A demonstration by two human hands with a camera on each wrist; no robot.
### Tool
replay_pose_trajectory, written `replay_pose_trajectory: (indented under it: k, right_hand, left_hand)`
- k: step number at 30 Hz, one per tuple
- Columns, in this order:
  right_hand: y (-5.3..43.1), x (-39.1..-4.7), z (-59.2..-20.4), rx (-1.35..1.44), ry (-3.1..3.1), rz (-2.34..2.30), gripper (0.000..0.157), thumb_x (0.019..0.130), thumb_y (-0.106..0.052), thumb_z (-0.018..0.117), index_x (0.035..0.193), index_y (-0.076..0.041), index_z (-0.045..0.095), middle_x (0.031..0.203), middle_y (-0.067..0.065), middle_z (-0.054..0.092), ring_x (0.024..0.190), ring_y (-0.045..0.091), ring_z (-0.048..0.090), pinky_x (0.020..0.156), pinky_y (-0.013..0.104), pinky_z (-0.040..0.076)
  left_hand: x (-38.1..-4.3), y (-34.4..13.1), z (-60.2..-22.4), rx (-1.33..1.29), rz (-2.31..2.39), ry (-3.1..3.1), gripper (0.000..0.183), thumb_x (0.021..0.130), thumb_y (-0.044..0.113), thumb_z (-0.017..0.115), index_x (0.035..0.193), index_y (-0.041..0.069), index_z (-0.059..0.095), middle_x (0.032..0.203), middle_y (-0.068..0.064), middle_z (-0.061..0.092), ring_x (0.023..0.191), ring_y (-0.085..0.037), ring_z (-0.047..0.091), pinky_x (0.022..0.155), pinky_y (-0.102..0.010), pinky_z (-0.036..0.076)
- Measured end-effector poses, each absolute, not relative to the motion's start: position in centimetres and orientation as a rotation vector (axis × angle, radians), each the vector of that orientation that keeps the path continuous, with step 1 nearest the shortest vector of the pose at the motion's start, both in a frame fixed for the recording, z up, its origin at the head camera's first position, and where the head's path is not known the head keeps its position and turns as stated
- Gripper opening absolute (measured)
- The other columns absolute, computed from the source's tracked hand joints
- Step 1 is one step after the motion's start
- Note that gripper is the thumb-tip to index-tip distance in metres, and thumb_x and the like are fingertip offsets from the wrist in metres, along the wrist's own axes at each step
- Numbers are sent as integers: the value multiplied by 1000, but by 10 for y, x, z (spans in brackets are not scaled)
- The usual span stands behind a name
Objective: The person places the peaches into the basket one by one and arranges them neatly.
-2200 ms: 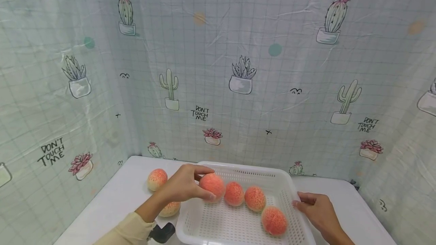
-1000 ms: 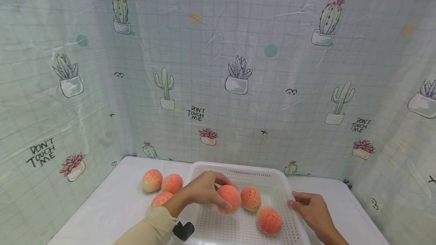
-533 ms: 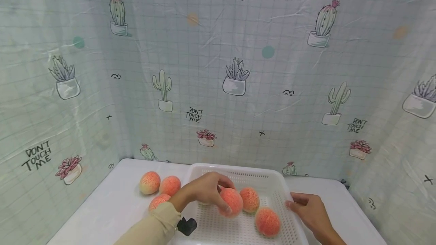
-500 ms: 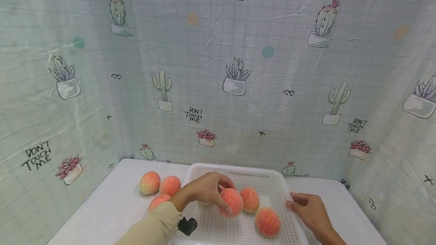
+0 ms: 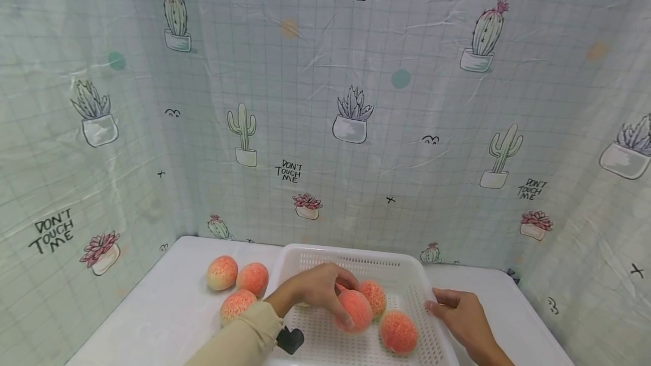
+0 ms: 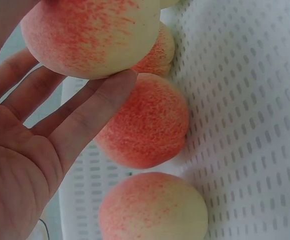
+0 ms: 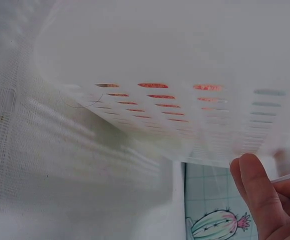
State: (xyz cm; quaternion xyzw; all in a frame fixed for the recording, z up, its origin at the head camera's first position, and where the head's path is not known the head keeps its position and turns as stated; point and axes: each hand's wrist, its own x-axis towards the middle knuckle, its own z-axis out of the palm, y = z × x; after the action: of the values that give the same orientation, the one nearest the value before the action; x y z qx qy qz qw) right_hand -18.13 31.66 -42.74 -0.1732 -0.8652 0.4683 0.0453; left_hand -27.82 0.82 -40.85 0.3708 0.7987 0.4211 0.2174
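My left hand (image 5: pixel 322 287) holds a red-and-cream peach (image 5: pixel 353 312) over the white perforated basket (image 5: pixel 351 250), its fingers and thumb round the fruit. In the left wrist view that peach (image 6: pixel 90 35) is above other peaches, one (image 6: pixel 145 120) close behind my fingertips. Two more basket peaches show plainly in the head view: one (image 5: pixel 373 298) at the middle and one (image 5: pixel 398 332) nearer the front right. Others there are partly covered by my left hand. My right hand (image 5: pixel 465 318) pinches the basket's right rim; in the right wrist view its fingers (image 7: pixel 257 185) lie against the outer wall.
Three peaches lie on the white table left of the basket: one at the back (image 5: pixel 222 273), one beside it (image 5: pixel 252 278) and one nearer (image 5: pixel 238 305). A cactus-print curtain (image 5: pixel 325 129) closes off the back and sides. A black piece (image 5: pixel 291 340) sits by my left wrist.
My left hand has carried the peach from the basket's left side rightward and slightly toward the front. My right hand keeps its hold on the rim. The head view has shifted a little.
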Motion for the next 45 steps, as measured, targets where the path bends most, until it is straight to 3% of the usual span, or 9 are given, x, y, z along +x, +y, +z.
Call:
replay_pose_trajectory:
  k: [18, 33, 45]
  right_hand:
    - [315, -181, -426, -525, -2639, 1423, 48, 93, -6, 75, 134, 13, 60, 128, 31, 68, 103, 35, 76, 81, 42, 64]
    - [316, -182, -428, -572, -2641, 1460, 49, 93, -6, 75, 135, 13, 60, 126, 31, 69, 100, 33, 76, 82, 43, 64]
    - [315, -183, -429, -583, -2637, 1461, 49, 93, -6, 75, 135, 12, 60, 125, 30, 70, 99, 30, 76, 82, 44, 64]
  left_hand:
    - [-272, 24, -422, 1054, 1058, 2334, 45, 61, 18, 100, 97, 31, 76, 100, 21, 73, 98, -4, 71, 86, -22, 55]
    - [-267, 36, -421, 1242, 839, 2477, 46, 59, 22, 100, 98, 28, 78, 92, 23, 71, 87, 7, 61, 80, -15, 50]
    - [-268, 46, -426, 1429, 569, 2548, 53, 59, 28, 101, 107, 29, 78, 98, 25, 70, 88, 11, 56, 81, -9, 47]
